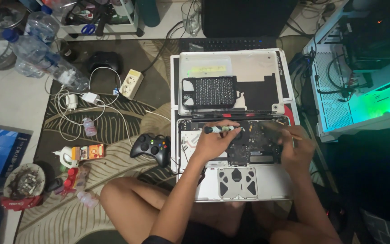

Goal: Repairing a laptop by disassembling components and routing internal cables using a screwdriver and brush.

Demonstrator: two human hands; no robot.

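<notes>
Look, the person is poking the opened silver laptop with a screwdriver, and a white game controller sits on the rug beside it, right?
Not quite: the game controller is black, not white. The head view shows it on the leaf-patterned rug beside the opened silver laptop, while the left hand holds the green-handled screwdriver.

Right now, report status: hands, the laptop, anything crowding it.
Left hand grips screwdriver over opened laptop. Right hand holds thin tool at the board. Removed cover behind; game controller alongside.

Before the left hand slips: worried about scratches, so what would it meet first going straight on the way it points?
Probably the dark laptop circuit board just right of the left hand; depth is unclear.
</notes>
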